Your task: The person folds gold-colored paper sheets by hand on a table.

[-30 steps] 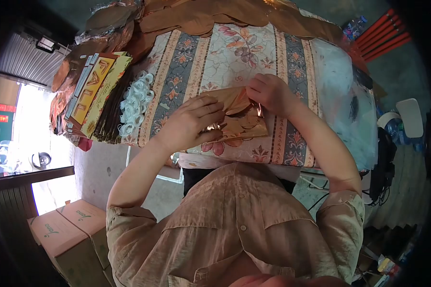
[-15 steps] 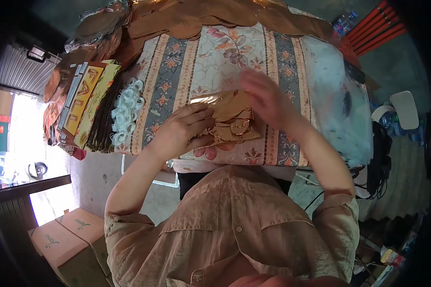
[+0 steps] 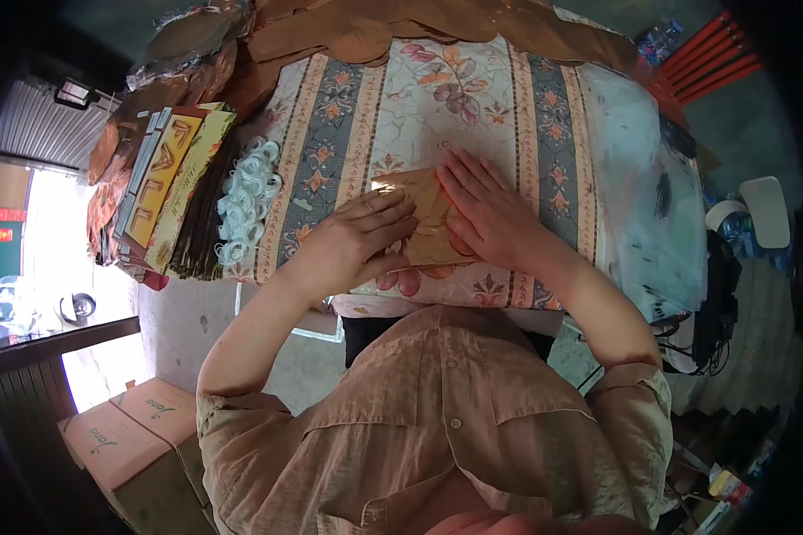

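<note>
A clear plastic packet with brown, shiny contents (image 3: 430, 212) lies flat near the front edge of the table. My left hand (image 3: 359, 236) rests on its left part, fingers stretched out over the film. On the packet's right part lies my right hand (image 3: 495, 209), palm down with the fingers extended. Both hands press on the packet without gripping it. What exactly is folded inside, I cannot make out.
Left of my hands are white rings (image 3: 248, 201) and a stack of yellow printed cards (image 3: 183, 183). Brown sheets (image 3: 366, 31) line the table's far edge. Clear plastic bags (image 3: 647, 205) lie at the right. A cardboard box (image 3: 129, 437) stands on the floor at lower left.
My right hand, blurred and raised over the packet's right edge before, now lies flat on it. My left hand stays on the packet. The whole view has shifted slightly.
</note>
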Motion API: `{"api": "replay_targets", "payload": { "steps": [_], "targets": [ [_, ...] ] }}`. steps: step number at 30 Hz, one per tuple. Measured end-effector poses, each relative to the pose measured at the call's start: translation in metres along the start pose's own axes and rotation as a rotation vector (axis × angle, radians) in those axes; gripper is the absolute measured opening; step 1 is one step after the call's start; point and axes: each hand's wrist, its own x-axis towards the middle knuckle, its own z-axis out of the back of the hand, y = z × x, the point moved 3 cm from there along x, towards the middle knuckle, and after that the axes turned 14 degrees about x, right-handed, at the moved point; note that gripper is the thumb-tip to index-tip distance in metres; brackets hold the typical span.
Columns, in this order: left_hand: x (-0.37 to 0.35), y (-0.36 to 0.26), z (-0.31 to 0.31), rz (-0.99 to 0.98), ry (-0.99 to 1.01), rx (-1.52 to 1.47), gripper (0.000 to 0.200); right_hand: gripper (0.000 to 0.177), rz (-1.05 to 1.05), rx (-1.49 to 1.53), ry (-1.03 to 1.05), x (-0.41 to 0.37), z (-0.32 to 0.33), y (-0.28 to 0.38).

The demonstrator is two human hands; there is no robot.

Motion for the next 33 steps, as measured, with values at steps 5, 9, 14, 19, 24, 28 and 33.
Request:
{"api": "replay_targets", "payload": {
  "steps": [5, 9, 14, 19, 24, 28, 33],
  "targets": [
    [-0.011, -0.005, 0.004, 0.036, 0.201, 0.051, 0.057, 0.061, 0.004, 0.005, 0.034, 0.0, 0.002, -0.001],
    [-0.011, -0.007, 0.003, 0.022, 0.21, 0.071, 0.059, 0.061, 0.013, 0.074, 0.061, 0.002, 0.007, -0.008],
    [-0.012, -0.008, 0.002, 0.019, 0.186, 0.076, 0.059, 0.061, -0.114, 0.228, 0.139, 0.013, 0.03, -0.003],
    [-0.012, -0.01, 0.003, 0.029, 0.219, 0.073, 0.062, 0.062, -0.023, 0.097, 0.005, 0.014, 0.001, 0.028],
    [-0.015, -0.008, 0.004, 0.029, 0.222, 0.037, 0.063, 0.065, -0.007, 0.048, -0.039, 0.013, -0.008, 0.025],
    [-0.019, 0.008, 0.008, 0.122, 0.055, -0.346, 0.044, 0.066, -0.005, 0.017, -0.037, 0.013, -0.009, 0.024],
    [-0.021, 0.037, 0.019, 0.284, -0.18, -0.25, 0.028, 0.066, 0.001, 0.0, -0.044, 0.013, -0.011, 0.023]
  ]
}}
